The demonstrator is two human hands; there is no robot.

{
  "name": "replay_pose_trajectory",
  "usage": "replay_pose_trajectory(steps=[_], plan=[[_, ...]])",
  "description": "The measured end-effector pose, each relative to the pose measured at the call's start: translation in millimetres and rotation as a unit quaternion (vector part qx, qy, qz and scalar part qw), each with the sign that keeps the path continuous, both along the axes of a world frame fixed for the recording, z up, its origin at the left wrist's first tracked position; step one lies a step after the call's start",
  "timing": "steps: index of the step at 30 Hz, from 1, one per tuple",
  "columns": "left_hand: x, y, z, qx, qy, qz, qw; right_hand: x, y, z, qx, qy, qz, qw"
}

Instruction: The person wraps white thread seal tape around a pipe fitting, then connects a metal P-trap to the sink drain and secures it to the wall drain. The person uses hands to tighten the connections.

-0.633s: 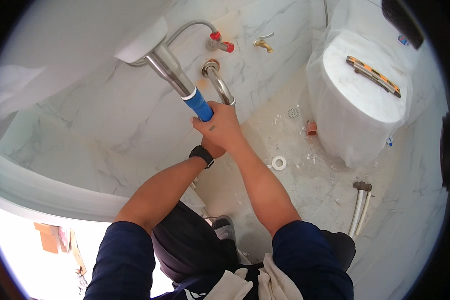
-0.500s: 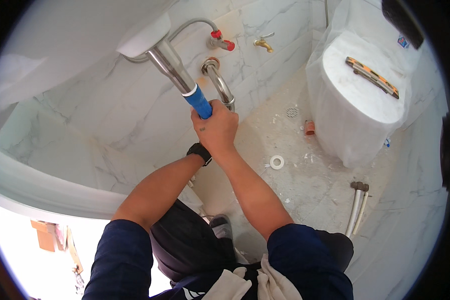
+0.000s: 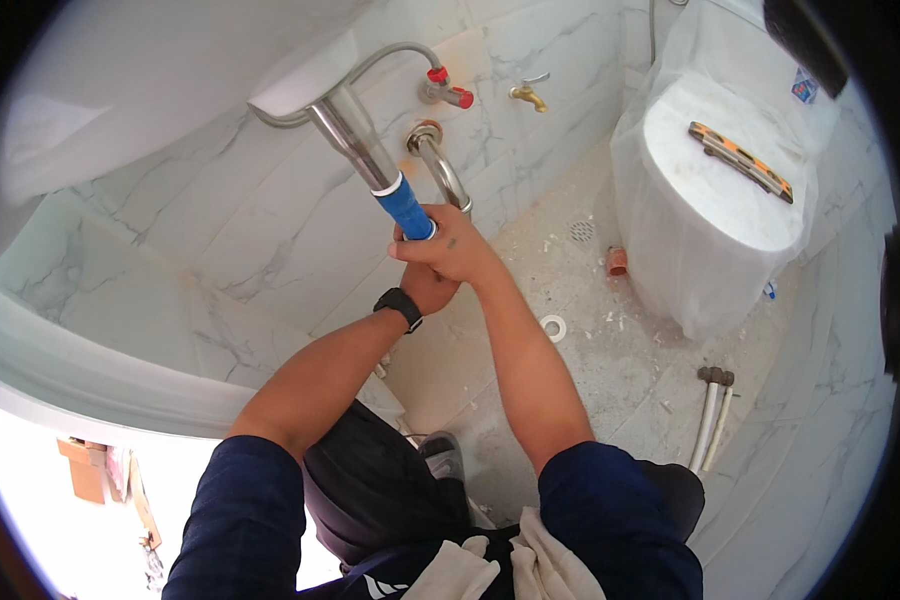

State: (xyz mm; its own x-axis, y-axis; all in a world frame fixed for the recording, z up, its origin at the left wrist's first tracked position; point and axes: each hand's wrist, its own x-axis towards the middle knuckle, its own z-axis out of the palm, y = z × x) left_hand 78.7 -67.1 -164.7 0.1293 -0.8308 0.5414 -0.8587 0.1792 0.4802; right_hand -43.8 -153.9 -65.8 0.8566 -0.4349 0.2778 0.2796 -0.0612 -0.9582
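Note:
A shiny metal drain tube [image 3: 355,135] hangs below the white basin [image 3: 315,80]. Its lower part runs into a blue sleeve [image 3: 407,210] with a white rim at its top. My right hand [image 3: 455,245] is wrapped round the sleeve's lower end, the thumb lying across its front. Just below, my left hand [image 3: 427,288], with a black watch [image 3: 400,308] at the wrist, is closed. Its fingers are hidden, so what it grips does not show. Close behind my right hand, a bent chrome pipe [image 3: 437,165] comes out of the tiled wall.
A red-handled valve [image 3: 448,92] with a grey hose and a brass tap [image 3: 528,95] are on the wall. At right, a plastic-wrapped toilet [image 3: 670,250] bears an orange-and-black tool [image 3: 740,160]. A white ring [image 3: 553,327] and two hammers [image 3: 715,378] lie on the floor.
My right hand has turned and shifted slightly right, its thumb now across the front. More of my left hand shows beneath it. The view has shifted slightly.

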Motion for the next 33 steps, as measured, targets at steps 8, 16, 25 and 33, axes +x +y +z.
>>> replay_pose_trajectory(steps=[8, 16, 25, 33], plan=[[17.6, 0.5, -15.8, 0.115, 0.027, -0.007, 0.993, 8.1, 45.4, -0.6, 0.006, 0.016, -0.269, 0.963], [-10.6, 5.1, 24.0, 0.099, 0.127, -0.013, 0.987, -13.9, -15.9, -21.0, 0.050, -0.093, 0.034, 0.994], [-0.4, 5.0, 23.2, 0.098, 0.084, -0.049, 0.990, -23.5, -0.9, -14.3, 0.076, -0.079, -0.008, 0.994], [18.7, 4.2, 8.2, 0.105, -0.093, -0.031, 0.990, -26.2, 24.0, -3.6, -0.145, -0.071, -0.230, 0.960]])
